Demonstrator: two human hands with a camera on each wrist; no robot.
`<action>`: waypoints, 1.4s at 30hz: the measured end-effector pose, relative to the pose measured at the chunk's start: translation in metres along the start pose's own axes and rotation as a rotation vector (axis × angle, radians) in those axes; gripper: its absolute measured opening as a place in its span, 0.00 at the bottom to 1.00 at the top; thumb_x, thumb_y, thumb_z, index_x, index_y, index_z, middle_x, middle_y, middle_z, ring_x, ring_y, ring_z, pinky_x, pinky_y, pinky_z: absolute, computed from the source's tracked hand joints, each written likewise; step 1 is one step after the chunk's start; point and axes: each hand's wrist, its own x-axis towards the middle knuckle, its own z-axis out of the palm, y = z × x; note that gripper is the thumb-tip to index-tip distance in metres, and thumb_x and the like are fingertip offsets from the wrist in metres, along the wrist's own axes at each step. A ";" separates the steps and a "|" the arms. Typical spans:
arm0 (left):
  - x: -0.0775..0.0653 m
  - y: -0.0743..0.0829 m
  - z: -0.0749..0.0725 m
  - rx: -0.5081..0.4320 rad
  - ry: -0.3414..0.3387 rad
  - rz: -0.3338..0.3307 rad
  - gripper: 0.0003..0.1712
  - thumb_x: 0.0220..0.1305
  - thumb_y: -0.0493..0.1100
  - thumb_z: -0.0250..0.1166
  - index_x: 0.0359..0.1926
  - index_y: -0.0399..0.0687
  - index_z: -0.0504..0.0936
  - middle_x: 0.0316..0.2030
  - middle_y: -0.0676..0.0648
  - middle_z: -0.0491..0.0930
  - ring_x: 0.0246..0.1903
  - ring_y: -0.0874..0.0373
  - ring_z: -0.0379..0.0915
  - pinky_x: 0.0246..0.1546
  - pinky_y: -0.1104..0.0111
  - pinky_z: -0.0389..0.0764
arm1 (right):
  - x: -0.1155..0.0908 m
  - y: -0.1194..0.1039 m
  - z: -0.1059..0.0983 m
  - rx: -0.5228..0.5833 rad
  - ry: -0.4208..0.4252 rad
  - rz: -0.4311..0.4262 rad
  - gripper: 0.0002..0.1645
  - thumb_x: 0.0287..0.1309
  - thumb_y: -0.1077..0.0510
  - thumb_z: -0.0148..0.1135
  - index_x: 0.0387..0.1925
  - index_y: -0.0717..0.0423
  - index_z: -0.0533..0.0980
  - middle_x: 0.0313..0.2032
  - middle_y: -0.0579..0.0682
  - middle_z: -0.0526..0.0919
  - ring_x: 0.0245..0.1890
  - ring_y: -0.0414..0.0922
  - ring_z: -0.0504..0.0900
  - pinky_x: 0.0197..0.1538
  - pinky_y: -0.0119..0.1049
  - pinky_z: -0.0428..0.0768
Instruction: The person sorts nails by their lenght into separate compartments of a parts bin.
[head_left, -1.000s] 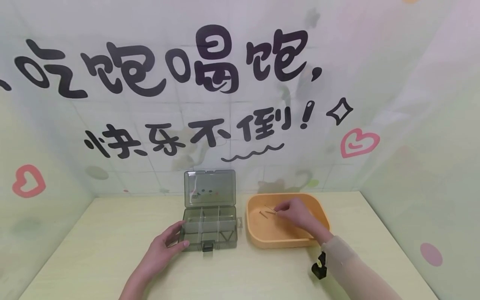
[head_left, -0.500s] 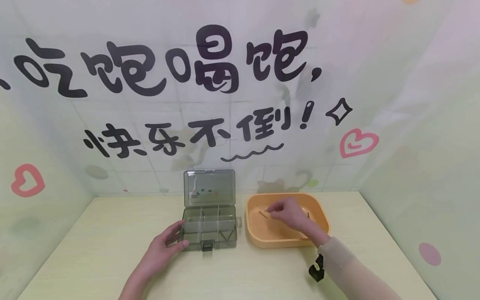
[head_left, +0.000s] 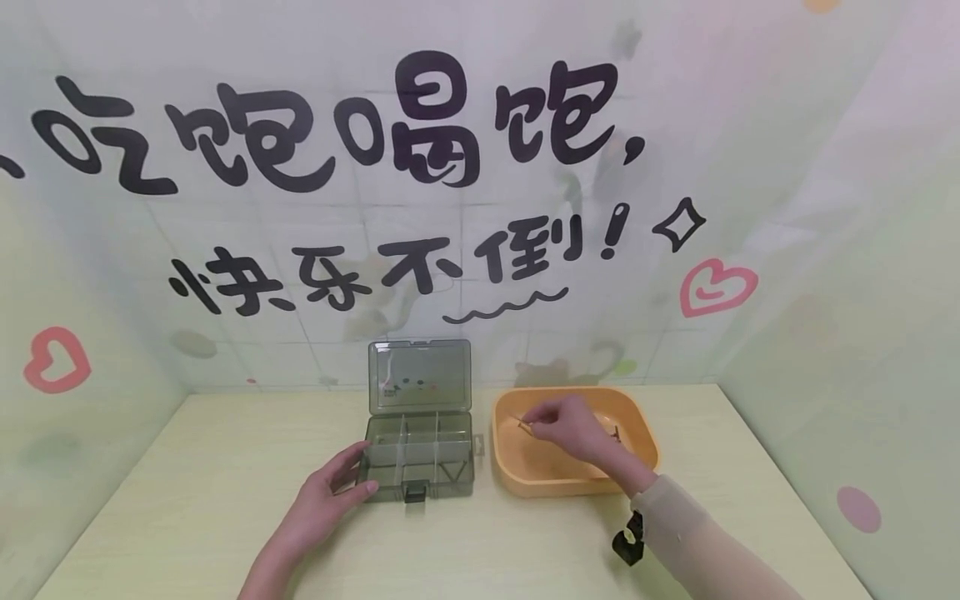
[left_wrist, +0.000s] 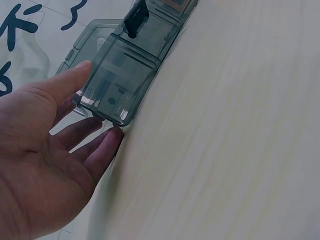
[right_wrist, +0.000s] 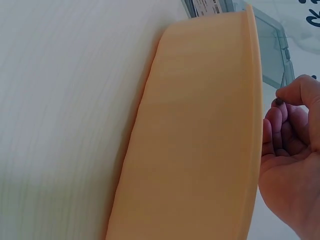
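My left hand [head_left: 326, 504] rests against the left side of a grey see-through compartment box [head_left: 420, 458]. Its thumb lies on the front wall, and the other fingers are at the side in the left wrist view. The box stands with its lid [head_left: 420, 377] up; a few thin dark pieces [head_left: 452, 472] lie in its front right compartment. Over an orange tray [head_left: 570, 483], my right hand [head_left: 573, 429] pinches a thin screw [right_wrist: 279, 101], its dark head at the fingertips in the right wrist view. Another screw [head_left: 524, 427] shows beside the fingertips.
More dark screws [head_left: 616, 434] lie in the tray to the right of my hand. The box has a dark front latch [head_left: 415, 492]. A printed wall [head_left: 450, 358] closes off the back of the pale table [head_left: 480, 550].
My right hand has shifted left within the tray, toward the screws at its left. Dark screws to the right of the hand have come into view. My left hand and the box stay put.
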 end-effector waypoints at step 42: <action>0.002 -0.002 -0.001 -0.014 -0.009 -0.005 0.40 0.69 0.42 0.69 0.77 0.41 0.62 0.74 0.30 0.59 0.70 0.31 0.61 0.62 0.53 0.78 | 0.012 -0.063 0.060 -0.091 -0.166 -0.055 0.07 0.53 0.74 0.63 0.27 0.67 0.85 0.24 0.47 0.84 0.22 0.36 0.72 0.28 0.29 0.77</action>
